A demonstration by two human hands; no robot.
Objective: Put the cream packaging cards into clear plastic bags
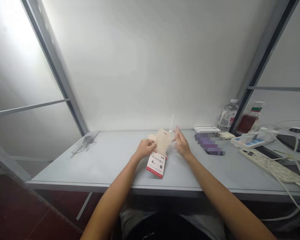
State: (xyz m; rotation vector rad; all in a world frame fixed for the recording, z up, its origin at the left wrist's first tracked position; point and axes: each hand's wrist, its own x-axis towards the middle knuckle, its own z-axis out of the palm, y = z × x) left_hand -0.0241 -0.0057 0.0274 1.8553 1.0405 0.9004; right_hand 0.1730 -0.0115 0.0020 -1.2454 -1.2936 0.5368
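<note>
My left hand (145, 148) is closed on the edge of a cream-coloured card (162, 142) with small red print near its top. Below it hangs a white and red printed packaging card (156, 165) with Chinese lettering and a large "4". Part of another pale card (151, 137) shows behind. To the right, my right hand (182, 142) pinches a thin clear plastic piece (173, 124) beside the cream card. Its see-through edges are faint, so I cannot tell whether it is a ruler or a sleeve.
A dark tangle of thin strands (85, 144) lies at the table's left. To the right are a purple pouch-like item (210, 144), a white box (207, 129), a water bottle (228, 115), a power strip (248, 141), a phone (272, 163) and loose white cables (285, 190).
</note>
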